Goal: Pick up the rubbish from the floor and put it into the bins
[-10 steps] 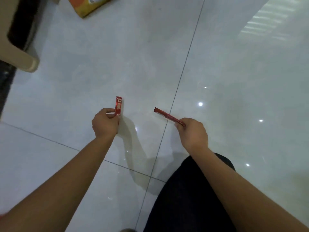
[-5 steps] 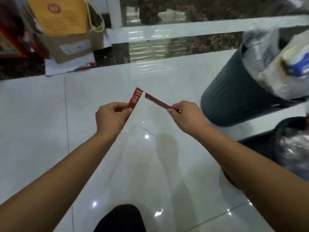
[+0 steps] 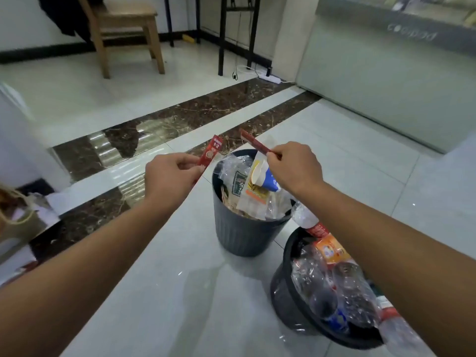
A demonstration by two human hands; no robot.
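Both hands are now brought over the grey bin (image 3: 244,235) at frame centre; the right hand (image 3: 295,168), nearer it, pinches one red sachet (image 3: 256,145), the left hand (image 3: 171,177) another sachet (image 3: 210,153).

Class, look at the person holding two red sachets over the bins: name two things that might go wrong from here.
1. The grey bin is heaped above its rim, so a sachet dropped there may slide off.
2. The left hand holds its red sachet beside that bin, not over it; released now, it would likely land on the floor.
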